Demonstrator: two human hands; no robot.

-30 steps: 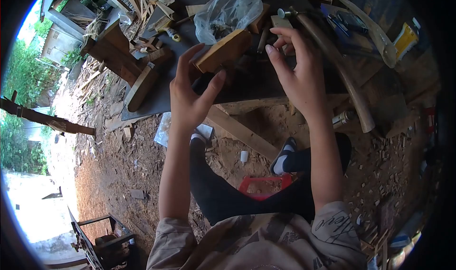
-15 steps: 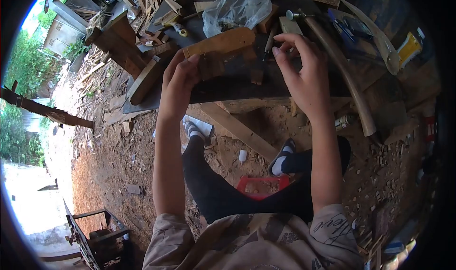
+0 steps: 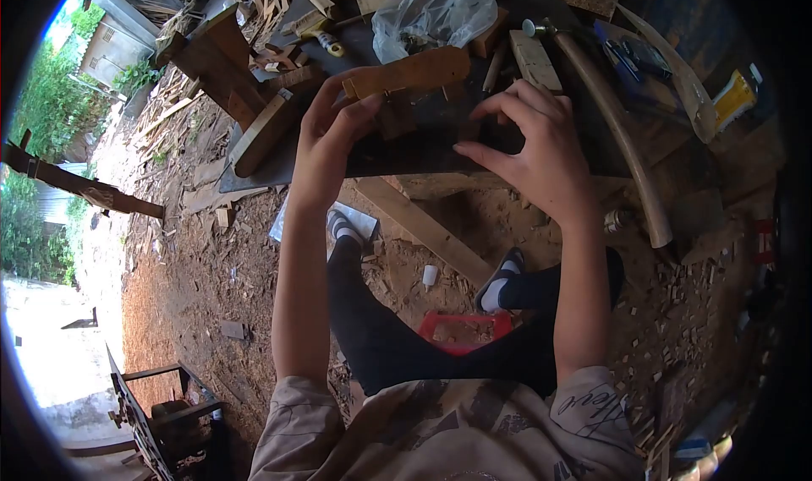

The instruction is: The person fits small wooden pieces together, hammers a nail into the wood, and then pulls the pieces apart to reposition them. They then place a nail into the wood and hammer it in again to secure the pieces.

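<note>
Wooden piece (image 3: 410, 72) lies crosswise, left hand (image 3: 326, 147) fingers gripping; right hand (image 3: 537, 147) fingers spread.

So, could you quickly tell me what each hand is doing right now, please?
Left hand: closed on the wooden piece.
Right hand: open, fingers spread, holding nothing visible.

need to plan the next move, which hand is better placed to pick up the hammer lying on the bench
Right, likely. The right hand hovers open over the bench edge, nearer the hammer on that side. The left hand is already gripping the flat wooden piece.
</note>
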